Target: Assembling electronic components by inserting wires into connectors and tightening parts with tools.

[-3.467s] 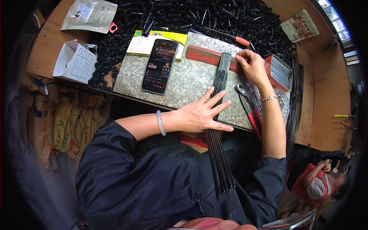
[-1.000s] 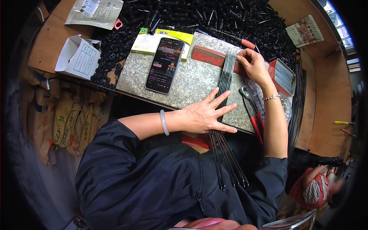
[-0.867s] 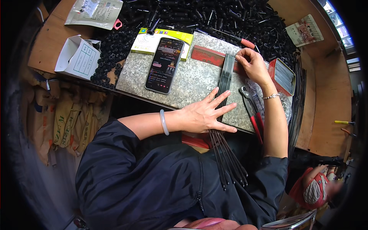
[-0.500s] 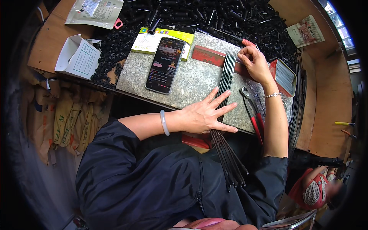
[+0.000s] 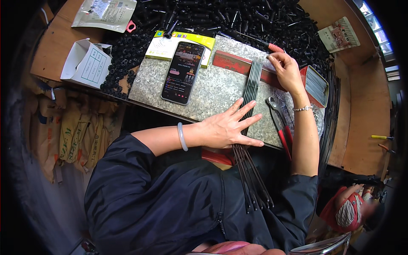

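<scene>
While squaring the black rods (image 5: 250, 100) on the speckled slab (image 5: 204, 91), keep left hand (image 5: 227, 127) flat, fingers spread wide, pinning the near part of the bundle; nudge far ends flush against the red bar (image 5: 233, 64) with right hand (image 5: 289, 73), fingertips loosely curled, gripping nothing.

I see a smartphone (image 5: 183, 72) lying on the speckled slab, its dark screen lit with coloured rows. Just behind it lies a flat yellow-and-white package (image 5: 170, 46). An open white carton (image 5: 86, 63) stands far left, a silvery pouch (image 5: 104, 12) beyond it, a printed packet (image 5: 338, 35) far right
</scene>
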A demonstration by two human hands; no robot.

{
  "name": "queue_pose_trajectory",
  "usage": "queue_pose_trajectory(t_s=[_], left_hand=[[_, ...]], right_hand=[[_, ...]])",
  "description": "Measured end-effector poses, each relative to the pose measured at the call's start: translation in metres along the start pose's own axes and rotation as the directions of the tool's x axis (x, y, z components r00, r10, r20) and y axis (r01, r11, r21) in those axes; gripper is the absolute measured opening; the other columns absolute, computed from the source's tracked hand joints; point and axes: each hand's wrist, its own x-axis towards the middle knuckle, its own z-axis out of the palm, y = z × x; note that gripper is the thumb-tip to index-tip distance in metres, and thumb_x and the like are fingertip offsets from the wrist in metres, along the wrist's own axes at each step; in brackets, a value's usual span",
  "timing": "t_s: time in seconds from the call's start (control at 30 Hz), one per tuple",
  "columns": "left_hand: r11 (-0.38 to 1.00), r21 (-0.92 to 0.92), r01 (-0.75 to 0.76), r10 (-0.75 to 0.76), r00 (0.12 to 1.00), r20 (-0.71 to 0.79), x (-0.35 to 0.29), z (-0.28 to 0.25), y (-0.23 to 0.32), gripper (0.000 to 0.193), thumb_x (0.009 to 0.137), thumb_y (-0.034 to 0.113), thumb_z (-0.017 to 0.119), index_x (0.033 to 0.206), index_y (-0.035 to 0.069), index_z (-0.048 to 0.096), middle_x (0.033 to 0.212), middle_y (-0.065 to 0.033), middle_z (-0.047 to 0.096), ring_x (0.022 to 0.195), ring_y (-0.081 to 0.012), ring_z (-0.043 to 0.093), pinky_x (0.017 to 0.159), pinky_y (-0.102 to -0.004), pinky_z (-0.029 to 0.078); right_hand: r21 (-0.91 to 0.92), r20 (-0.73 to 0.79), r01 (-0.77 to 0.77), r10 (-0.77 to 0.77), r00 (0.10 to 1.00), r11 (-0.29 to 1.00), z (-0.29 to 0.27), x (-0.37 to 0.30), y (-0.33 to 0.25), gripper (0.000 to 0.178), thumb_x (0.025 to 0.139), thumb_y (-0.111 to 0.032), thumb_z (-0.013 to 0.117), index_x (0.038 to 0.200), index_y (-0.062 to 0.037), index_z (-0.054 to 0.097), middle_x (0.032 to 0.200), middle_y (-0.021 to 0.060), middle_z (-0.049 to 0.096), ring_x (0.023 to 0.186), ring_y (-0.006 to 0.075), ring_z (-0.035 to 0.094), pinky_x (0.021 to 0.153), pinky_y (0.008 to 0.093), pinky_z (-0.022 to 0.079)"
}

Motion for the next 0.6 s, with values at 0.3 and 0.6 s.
queue_pose_trajectory(t_s=[0.3,0.6], left_hand=[[1.000,-0.009,0.001,-0.001,1.000,0.000,0.000,-0.001,0.000,0.079,0.070,0.018,0.065,0.137,0.047,0.035,0.142,-0.0207,0.034,0.132,-0.0476,0.027,0.103,-0.0631,0.029],[1.000,-0.007,0.007,-0.007,1.000,0.004,0.000,-0.001,0.000,0.081,0.068,0.018,0.067,0.137,0.046,0.035,0.143,-0.0208,0.033,0.133,-0.0474,0.026,0.104,-0.0626,0.028]], right_hand=[[-0.060,0.172,-0.104,0.113,0.979,0.993,-0.006,-0.003,-0.003,0.026,0.088,-0.022,0.060,0.091,0.0031,0.065,0.077,0.0074,0.066,0.071,0.0120,0.057,0.068,0.0277,0.046],[-0.024,0.188,-0.094,0.097,0.977,0.995,-0.005,-0.002,-0.003,0.026,0.088,-0.022,0.060,0.089,0.0033,0.065,0.075,0.0045,0.065,0.070,0.0087,0.056,0.068,0.0267,0.046]])
